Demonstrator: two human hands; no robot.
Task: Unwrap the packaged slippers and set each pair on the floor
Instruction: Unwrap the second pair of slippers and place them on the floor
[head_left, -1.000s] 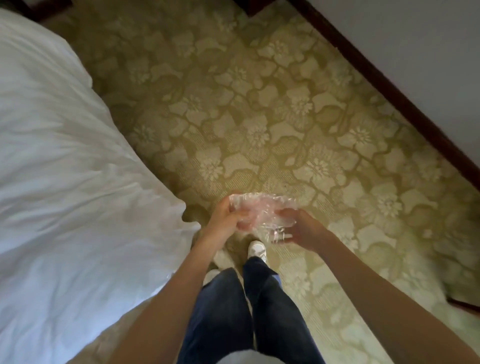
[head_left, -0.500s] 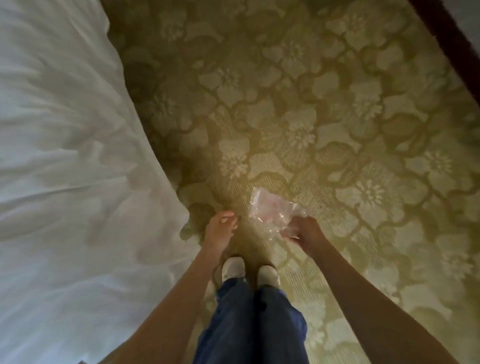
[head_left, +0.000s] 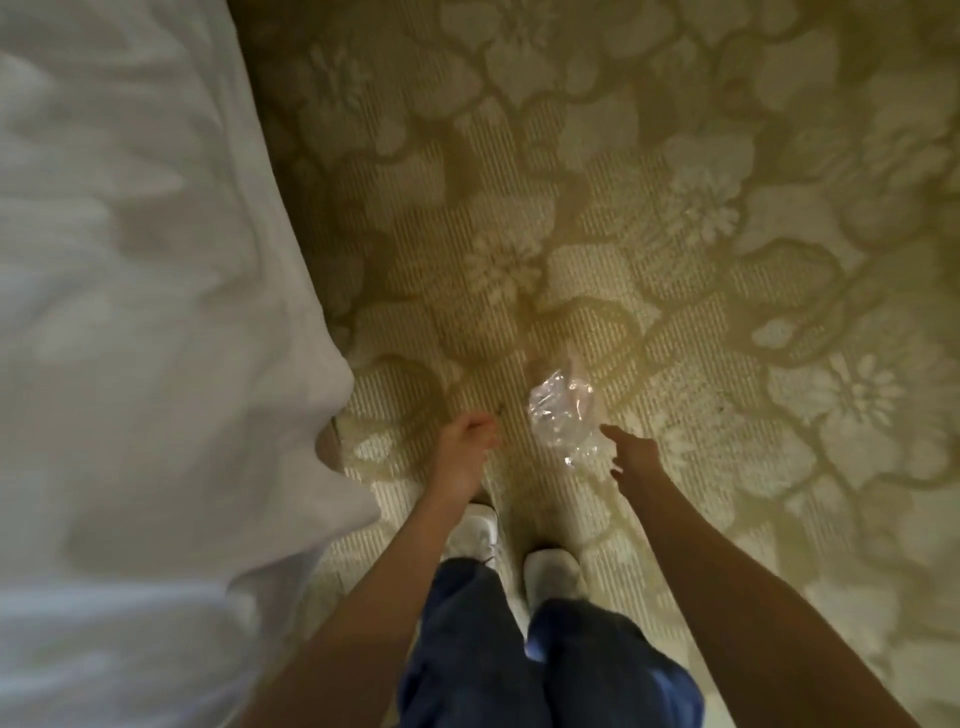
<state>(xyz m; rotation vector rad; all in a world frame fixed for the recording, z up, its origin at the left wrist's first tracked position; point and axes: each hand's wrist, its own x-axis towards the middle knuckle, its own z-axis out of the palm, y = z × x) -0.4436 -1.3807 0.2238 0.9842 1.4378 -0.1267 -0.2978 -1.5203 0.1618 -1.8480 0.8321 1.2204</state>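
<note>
Wrapper: clear crumpled plastic, up in the air above the floor, ahead of the feet and right at the tips of the right hand; seemingly empty and very light, though too blurred for certainty about contents.
Right hand: reaching forward and down, fingers extended rather than curled, touching or just beside the lower tail of the wrapper; cannot tell whether pinching that tail or letting it go.
Left hand: hanging near the wrapper without touching it, loosely curled around nothing; probably idle because so light a scrap needs one hand only.
Slippers: none to be made out, neither on the visible carpet nor in either hand.
Floor: floral patterned carpet, the landing place named by the task.
Bed: white cover filling the left side, its edge just beside the left arm.
Feet: white shoes side by side under blue trousers, planted close to the bed.
Step in hand, as a guess: dealing with spent wrapping, kept low and away from the body, perhaps for dropping.
Risk: thin film likely to drift rather than fall straight, and slippery underfoot if left by the shoes.
</note>
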